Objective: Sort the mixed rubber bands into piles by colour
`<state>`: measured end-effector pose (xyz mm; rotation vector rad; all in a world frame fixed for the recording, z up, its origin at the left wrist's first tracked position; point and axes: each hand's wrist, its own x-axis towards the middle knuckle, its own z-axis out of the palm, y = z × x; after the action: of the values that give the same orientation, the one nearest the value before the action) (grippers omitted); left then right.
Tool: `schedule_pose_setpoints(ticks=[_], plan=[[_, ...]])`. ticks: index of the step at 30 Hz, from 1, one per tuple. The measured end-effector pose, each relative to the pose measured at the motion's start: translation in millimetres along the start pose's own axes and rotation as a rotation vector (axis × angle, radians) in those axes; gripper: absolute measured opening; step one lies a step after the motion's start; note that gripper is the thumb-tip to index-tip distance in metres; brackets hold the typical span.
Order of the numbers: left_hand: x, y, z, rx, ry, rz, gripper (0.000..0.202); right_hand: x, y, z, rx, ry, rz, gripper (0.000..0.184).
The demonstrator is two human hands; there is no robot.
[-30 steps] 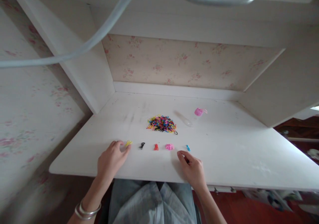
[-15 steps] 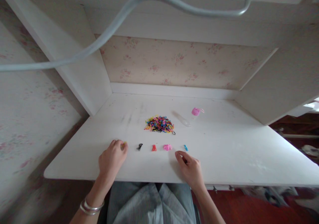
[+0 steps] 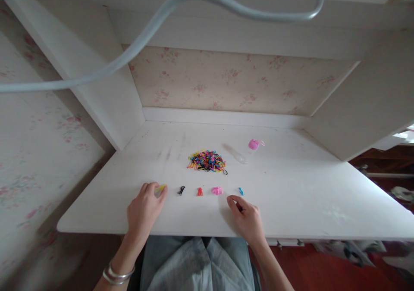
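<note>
On the white desk, my left hand has its thumb and fingertips parted around a small bunch of yellow rubber bands. My right hand rests near the front edge with its fingers curled in and nothing visible in them. Between the hands lies a row of small bunches: black rubber bands, red rubber bands and pink rubber bands. Just beyond my right hand are blue rubber bands. Behind the row sits a mixed pile of colourful rubber bands.
A clear plastic container lies right of the pile, near a pink object with a loop. A pale curved tube crosses above the desk. Side panels and a low back strip bound the desktop.
My left thumb and fingers have spread apart, and more of the yellow rubber bands shows between them. My right hand has stayed in place.
</note>
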<state>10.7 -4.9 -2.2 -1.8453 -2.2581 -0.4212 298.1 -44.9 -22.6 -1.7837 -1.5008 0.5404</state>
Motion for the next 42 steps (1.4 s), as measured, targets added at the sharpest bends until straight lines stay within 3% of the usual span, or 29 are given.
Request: schedule_pose_setpoints(ticks=[4, 9, 13, 17, 23, 27, 34, 42], plan=[[-7.4, 0.6, 2.7, -0.194, 0.062, 0.059, 0.031, 0.5, -1.4, -1.0, -0.003, -0.014, 0.015, 0.044], [-23.8, 4.7, 9.3, -0.466, -0.015, 0.186, 0.031, -0.6, -1.9, 0.9, -0.030, -0.017, 0.014, 0.045], [-35.2, 5.8, 14.7, -0.457, 0.070, 0.330, 0.028, 5.0, -3.8, -2.4, -0.093, -0.022, 0.004, 0.044], [-40.7, 3.3, 20.2, -0.419, 0.184, 0.444, 0.025, 29.4, -16.9, -10.3, -0.293, 0.027, -0.018, 0.040], [-39.8, 1.7, 21.0, -0.426, 0.214, 0.451, 0.024, 79.8, -47.3, -2.3, -0.671, -0.196, 0.013, 0.034], [-39.6, 1.2, 21.4, -0.429, 0.201, 0.424, 0.025, 97.9, -51.5, 11.0, -0.752, -0.253, 0.023, 0.031], [-40.3, 1.3, 22.1, -0.409, 0.175, 0.403, 0.024, 98.9, -48.2, 18.3, -0.787, -0.262, 0.008, 0.035], [-39.2, 2.8, 21.9, -0.411, 0.156, 0.391, 0.024, 97.6, -43.7, 10.6, -0.723, -0.239, 0.006, 0.038]])
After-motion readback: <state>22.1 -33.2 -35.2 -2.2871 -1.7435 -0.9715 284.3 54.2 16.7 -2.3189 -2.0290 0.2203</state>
